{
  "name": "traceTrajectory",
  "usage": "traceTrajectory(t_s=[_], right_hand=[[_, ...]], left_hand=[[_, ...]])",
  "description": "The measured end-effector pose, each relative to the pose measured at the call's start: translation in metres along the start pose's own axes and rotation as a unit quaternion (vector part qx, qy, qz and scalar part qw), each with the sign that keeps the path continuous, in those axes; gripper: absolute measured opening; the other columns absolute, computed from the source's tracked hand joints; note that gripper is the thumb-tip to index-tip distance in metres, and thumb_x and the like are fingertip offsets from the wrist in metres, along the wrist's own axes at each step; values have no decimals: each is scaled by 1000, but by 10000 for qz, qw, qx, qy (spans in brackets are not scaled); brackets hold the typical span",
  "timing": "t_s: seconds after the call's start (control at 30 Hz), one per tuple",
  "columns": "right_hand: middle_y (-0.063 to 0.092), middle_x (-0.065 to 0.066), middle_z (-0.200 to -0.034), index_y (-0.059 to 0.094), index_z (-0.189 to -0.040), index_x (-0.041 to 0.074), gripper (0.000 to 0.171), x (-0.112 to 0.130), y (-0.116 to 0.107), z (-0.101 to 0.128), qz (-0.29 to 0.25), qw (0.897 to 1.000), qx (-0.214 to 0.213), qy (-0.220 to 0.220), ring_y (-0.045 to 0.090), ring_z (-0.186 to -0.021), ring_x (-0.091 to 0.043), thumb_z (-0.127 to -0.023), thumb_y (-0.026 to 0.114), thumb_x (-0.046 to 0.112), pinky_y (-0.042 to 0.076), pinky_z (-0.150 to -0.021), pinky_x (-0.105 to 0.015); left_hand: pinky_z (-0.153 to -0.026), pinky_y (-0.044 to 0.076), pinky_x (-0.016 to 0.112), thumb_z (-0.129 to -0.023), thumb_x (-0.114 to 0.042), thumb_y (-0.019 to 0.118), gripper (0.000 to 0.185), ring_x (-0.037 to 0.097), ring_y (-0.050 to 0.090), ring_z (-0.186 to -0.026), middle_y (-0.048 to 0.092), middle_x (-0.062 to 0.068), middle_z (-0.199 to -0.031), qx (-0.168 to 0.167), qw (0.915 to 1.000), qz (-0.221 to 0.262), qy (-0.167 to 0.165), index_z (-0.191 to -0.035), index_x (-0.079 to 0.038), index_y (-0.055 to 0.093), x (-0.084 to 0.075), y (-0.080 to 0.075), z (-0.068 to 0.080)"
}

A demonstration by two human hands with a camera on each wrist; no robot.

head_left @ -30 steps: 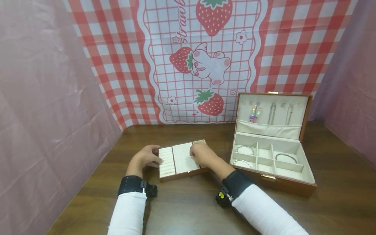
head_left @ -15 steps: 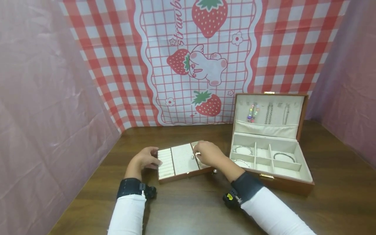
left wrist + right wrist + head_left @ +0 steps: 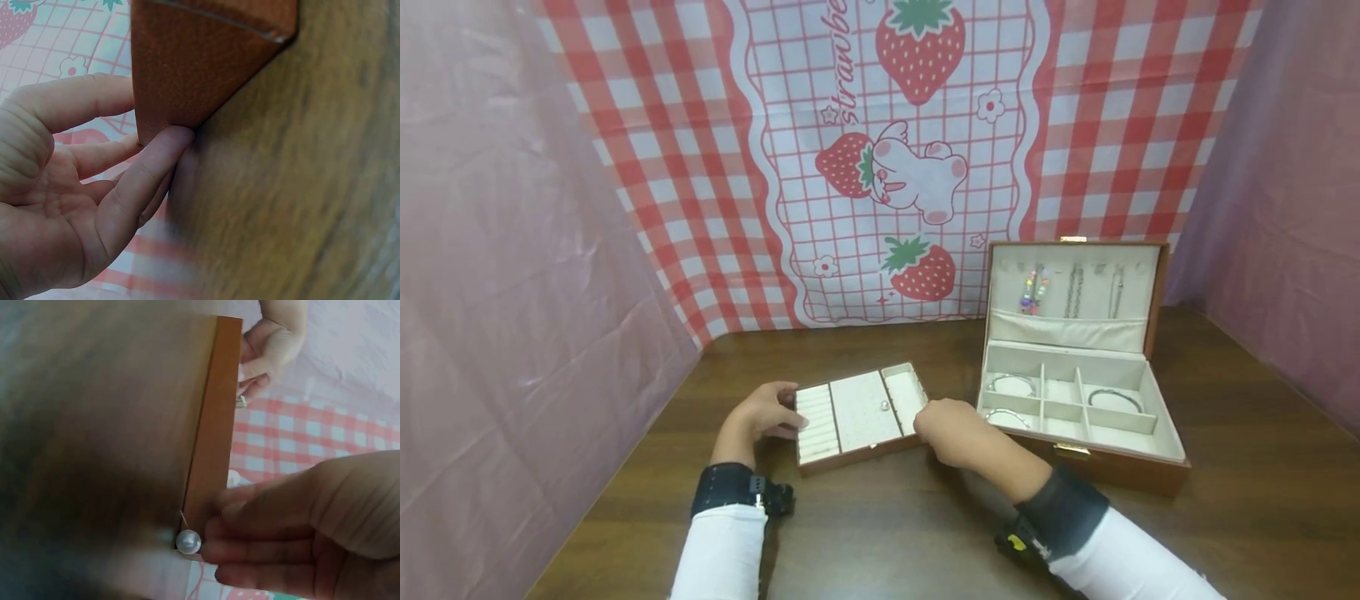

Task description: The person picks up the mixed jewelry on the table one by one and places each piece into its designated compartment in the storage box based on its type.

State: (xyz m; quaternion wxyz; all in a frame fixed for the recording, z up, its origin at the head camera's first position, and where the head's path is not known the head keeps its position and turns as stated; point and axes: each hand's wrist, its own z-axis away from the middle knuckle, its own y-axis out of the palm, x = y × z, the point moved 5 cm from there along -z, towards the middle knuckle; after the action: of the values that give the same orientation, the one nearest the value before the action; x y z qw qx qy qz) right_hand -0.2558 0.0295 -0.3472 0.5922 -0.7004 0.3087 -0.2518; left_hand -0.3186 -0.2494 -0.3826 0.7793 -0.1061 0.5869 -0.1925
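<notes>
A small brown tray [image 3: 857, 415] with a cream insert lies on the dark wooden table [image 3: 880, 533]. My left hand [image 3: 772, 410] grips the tray's left end, with the thumb [image 3: 156, 162] against its corner [image 3: 200, 69]. My right hand [image 3: 947, 432] rests on the table at the tray's front right corner. Its straight fingertips [image 3: 219, 547] reach a white pearl stud [image 3: 188, 541], which lies against the tray's brown side [image 3: 212, 425]. Another pearl stud [image 3: 885, 406] sits on the tray's middle pad.
An open brown jewellery box [image 3: 1165, 475] stands to the right. Necklaces [image 3: 1075, 287] hang in its upright lid and bracelets [image 3: 1108, 398] lie in its compartments. A strawberry-checked cloth [image 3: 887, 167] hangs behind, and pink sheets [image 3: 512, 292] close off both sides.
My right hand has left the tray's pad and come down to the table at the tray's front right corner, over the pearl stud that lay there. The left hand has kept its hold.
</notes>
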Motion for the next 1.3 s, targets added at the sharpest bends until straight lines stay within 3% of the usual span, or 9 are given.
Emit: traceTrajectory(t_s=[0.17, 0.3, 0.53, 0.8, 1.1, 1.3], right_hand=[[62, -6, -65, 55, -60, 13, 29, 3, 0, 3, 690, 9972, -208, 202, 62, -61, -25, -77, 69, -4, 53, -50, -41], [64, -7, -65, 56, -59, 12, 27, 2, 1, 4, 860, 9954, -367, 198, 63, -60, -26, -77, 69, -4, 52, -49, -41], [63, -9, -68, 54, -61, 11, 28, 0, 3, 5, 415, 9989, -220, 22, 63, -65, -29, -78, 66, -8, 53, -56, -42], [63, -8, -68, 53, -62, 12, 27, 0, 4, 6, 551, 9977, -363, -140, 63, -63, -28, -73, 69, -7, 52, -53, -42], [50, 1, -67, 49, -65, 13, 30, 2, 1, 0, -88, 9977, -479, -478, 55, -60, -22, -66, 68, -11, 47, -52, -36], [48, 4, -65, 55, -62, 14, 26, 1, -3, -2, -209, 9922, -904, -835, 52, -60, -18, -64, 67, -10, 45, -53, -29]], left_hand=[[-78, 58, 42, -78, 10, 73, 76, 37, 57, -107, 40, 29, -140, 15, 10000, 27, 12, -144, 2, 38, 1, -1, 1], [-79, 58, 42, -78, 10, 73, 76, 39, 57, -108, 38, 29, -141, 57, 9999, 80, 43, -145, 2, 37, 3, -1, 1], [-78, 58, 41, -78, 11, 73, 77, 39, 57, -109, 38, 29, -141, 69, 9999, 112, 16, -145, 2, 36, 3, -3, 0], [-78, 58, 41, -78, 11, 73, 76, 37, 58, -107, 38, 29, -141, 21, 9999, 141, -8, -145, 1, 38, 2, -2, -1], [-78, 58, 41, -78, 12, 72, 76, 37, 59, -106, 38, 28, -141, 38, 9998, 195, 27, -145, 2, 37, 3, -2, -1], [-78, 58, 42, -78, 12, 72, 77, 38, 57, -107, 38, 29, -140, 88, 9997, 231, 66, -145, 4, 36, 5, -1, -3]])
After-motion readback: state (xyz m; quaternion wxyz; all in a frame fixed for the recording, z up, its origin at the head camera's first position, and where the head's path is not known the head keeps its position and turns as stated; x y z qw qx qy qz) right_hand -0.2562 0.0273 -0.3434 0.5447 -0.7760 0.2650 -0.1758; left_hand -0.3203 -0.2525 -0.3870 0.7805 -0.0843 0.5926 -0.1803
